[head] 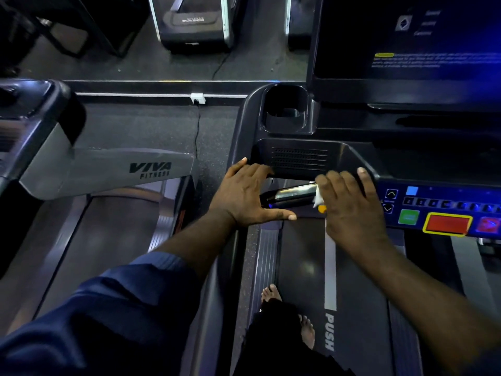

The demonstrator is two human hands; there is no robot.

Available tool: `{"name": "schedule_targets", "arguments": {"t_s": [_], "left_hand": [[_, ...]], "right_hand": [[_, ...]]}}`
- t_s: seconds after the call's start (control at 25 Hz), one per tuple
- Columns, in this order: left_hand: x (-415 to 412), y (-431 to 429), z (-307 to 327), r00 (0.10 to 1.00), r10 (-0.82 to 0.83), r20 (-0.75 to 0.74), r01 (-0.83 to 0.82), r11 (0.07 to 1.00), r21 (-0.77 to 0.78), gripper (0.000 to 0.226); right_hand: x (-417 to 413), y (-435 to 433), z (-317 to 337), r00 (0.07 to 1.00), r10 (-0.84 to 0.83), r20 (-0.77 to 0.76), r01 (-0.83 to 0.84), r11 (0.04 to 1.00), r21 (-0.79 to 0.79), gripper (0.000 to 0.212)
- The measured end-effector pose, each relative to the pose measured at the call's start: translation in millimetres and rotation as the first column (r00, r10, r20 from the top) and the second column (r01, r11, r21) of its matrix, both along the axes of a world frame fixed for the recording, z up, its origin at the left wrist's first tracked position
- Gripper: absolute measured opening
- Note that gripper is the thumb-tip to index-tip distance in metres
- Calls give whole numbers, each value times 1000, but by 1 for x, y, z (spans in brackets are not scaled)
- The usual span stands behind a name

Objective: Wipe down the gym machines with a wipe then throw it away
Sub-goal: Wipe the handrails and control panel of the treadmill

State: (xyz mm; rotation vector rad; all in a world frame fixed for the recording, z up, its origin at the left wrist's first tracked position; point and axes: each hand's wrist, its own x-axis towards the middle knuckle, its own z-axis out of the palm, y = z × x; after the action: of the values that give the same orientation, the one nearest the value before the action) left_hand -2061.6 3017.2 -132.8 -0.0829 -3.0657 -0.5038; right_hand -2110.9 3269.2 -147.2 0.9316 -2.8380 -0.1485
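Observation:
I stand on a black treadmill, facing its console (298,158). My right hand (349,204) is curled around the shiny metal grip bar (292,191) below the console tray, pressing a white wipe (317,198) against it; only a corner of the wipe shows under my fingers. To the left, my left hand (249,195) lies flat with spread fingers on the console's lower left edge, thumb pointing right. It holds nothing.
A cup holder (284,112) and dark screen (406,44) sit above the tray. Buttons, including a red stop key (447,224), are at right. A grey Viva Fitness treadmill (108,172) stands left. My bare feet (306,329) are on the belt.

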Motion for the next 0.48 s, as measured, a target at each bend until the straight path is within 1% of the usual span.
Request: {"name": "schedule_targets", "arguments": {"t_s": [0.04, 0.12, 0.2, 0.24, 0.32, 0.4, 0.44, 0.48], "left_hand": [[-1, 1, 0, 1000, -4, 10, 4, 1000, -11, 111], [-3, 0, 0, 999, -6, 34, 8, 999, -41, 111], [-4, -1, 0, 999, -4, 51, 8, 996, -86, 107], [-4, -1, -1, 998, -4, 57, 10, 995, -100, 101], [-5, -1, -3, 999, -2, 50, 7, 994, -108, 93], [-5, -2, -3, 999, 1, 54, 5, 993, -116, 91], [-5, -2, -3, 998, 4, 56, 3, 993, -121, 90], [-5, -2, -4, 998, 8, 59, 0, 992, -129, 89]], "right_hand": [[2, -1, 1, 999, -43, 4, 43, 999, 1, 79], [2, -19, 2, 997, -79, 21, 79, 996, -29, 63], [-11, -36, 10, 997, -54, 49, 56, 997, -44, 43], [-16, -36, 14, 997, -37, 65, 39, 999, -31, 39], [-18, -20, 12, 997, -1, 83, 3, 1000, -30, 44], [-5, -5, 4, 999, 9, 31, -7, 999, -42, 59], [-1, -4, 0, 1000, -1, 15, 2, 1000, -28, 62], [-4, -9, 0, 1000, -17, 25, 17, 1000, -17, 58]]}}
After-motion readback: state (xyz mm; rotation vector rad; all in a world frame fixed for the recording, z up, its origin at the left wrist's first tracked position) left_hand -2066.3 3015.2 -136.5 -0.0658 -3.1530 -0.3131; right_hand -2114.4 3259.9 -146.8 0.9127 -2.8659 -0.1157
